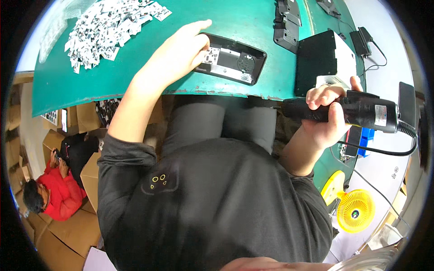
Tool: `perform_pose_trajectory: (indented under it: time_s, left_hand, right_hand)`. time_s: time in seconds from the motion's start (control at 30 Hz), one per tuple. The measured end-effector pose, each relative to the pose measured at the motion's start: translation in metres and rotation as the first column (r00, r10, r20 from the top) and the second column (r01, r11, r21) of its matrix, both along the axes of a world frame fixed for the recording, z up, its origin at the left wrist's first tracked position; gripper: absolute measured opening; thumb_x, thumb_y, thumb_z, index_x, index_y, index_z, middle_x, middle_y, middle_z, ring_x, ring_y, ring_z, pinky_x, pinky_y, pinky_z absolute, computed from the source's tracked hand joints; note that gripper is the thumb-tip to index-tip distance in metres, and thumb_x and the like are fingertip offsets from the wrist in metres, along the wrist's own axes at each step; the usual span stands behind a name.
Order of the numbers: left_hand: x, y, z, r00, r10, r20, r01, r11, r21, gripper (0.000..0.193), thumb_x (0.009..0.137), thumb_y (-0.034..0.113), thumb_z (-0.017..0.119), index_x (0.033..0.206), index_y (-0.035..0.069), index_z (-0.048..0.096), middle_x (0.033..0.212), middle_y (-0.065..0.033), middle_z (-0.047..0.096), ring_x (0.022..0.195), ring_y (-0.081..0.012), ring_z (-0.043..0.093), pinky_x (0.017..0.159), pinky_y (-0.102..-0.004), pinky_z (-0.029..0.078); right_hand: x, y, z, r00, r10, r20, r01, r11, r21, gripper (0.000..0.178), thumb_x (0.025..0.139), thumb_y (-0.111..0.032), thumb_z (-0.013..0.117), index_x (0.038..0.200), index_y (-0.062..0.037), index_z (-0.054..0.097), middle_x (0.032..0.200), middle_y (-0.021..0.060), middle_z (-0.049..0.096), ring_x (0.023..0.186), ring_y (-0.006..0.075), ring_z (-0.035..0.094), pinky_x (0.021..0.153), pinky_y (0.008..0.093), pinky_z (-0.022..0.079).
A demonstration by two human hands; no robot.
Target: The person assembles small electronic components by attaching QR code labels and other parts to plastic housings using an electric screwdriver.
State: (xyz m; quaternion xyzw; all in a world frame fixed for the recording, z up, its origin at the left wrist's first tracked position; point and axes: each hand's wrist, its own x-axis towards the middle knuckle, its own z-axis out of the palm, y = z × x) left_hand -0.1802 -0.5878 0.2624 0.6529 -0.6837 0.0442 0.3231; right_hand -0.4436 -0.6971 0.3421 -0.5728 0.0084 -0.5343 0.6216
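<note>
A shallow black plastic housing lies on the green bench mat, its inner side up, with a round speaker-like grille at its right end. My left hand reaches over its left end, index finger stretched out, thumb and bent fingers closed on a small white board with dark marks inside the housing. Their exact contact is partly hidden. Off the bench's front edge at the right, my right hand is wrapped round a black corded electric screwdriver. Its tip points left, apart from the housing.
Loose small white boards lie heaped at the far left beside a clear plastic bag. Black housings and a black-and-white box stand at the right. A yellow fan is lower right. A person in red sits lower left among cartons.
</note>
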Motion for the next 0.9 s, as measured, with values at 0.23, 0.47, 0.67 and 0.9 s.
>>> perform_pose_trajectory:
  time_s: [0.23, 0.47, 0.67, 0.9]
  left_hand:
    - [-0.039, 0.017, -0.012, 0.993, 0.111, -0.038, -0.11, 0.994, 0.027, 0.011, 0.077, 0.006, 0.063, 0.085, 0.0, 0.058, 0.113, -0.0172, 0.057, 0.105, -0.0309, 0.056, 0.088, -0.0375, 0.049]
    - [-0.059, 0.015, -0.019, 0.943, 0.252, -0.217, -0.255, 0.967, 0.015, 0.013, 0.074, 0.004, 0.066, 0.084, -0.001, 0.059, 0.119, -0.0194, 0.057, 0.107, -0.0336, 0.056, 0.092, -0.0389, 0.046]
    - [-0.062, 0.016, -0.02, 0.924, 0.304, -0.232, -0.311, 0.95, 0.009, 0.015, 0.073, 0.002, 0.067, 0.085, 0.0, 0.059, 0.118, -0.0201, 0.056, 0.105, -0.0348, 0.058, 0.09, -0.0391, 0.047]
    - [-0.059, 0.017, -0.025, 0.924, 0.285, -0.257, -0.295, 0.955, -0.003, 0.018, 0.071, 0.0, 0.067, 0.086, 0.001, 0.058, 0.115, -0.0189, 0.058, 0.101, -0.0344, 0.06, 0.086, -0.0379, 0.049]
  right_hand:
    - [0.001, 0.0, -0.009, 0.995, -0.053, -0.09, 0.045, 0.995, -0.09, 0.062, 0.085, -0.007, 0.054, 0.14, -0.0027, 0.027, 0.078, 0.0107, 0.056, 0.056, 0.0177, 0.051, 0.052, 0.0305, 0.043]
    - [0.058, 0.01, -0.025, 0.993, -0.001, 0.121, 0.008, 0.998, -0.058, 0.061, 0.083, -0.005, 0.053, 0.138, -0.0122, 0.028, 0.07, 0.0074, 0.049, 0.05, 0.0175, 0.048, 0.049, 0.0328, 0.041]
    - [0.1, 0.015, -0.045, 0.999, 0.045, 0.023, -0.039, 0.974, -0.221, 0.062, 0.077, 0.003, 0.054, 0.132, -0.0116, 0.029, 0.065, 0.0093, 0.05, 0.048, 0.0185, 0.049, 0.047, 0.0339, 0.045]
    - [0.114, 0.008, -0.056, 0.998, 0.061, -0.018, -0.064, 0.957, -0.282, 0.062, 0.075, 0.003, 0.052, 0.131, -0.0127, 0.03, 0.063, 0.0096, 0.049, 0.046, 0.0181, 0.047, 0.045, 0.0338, 0.045]
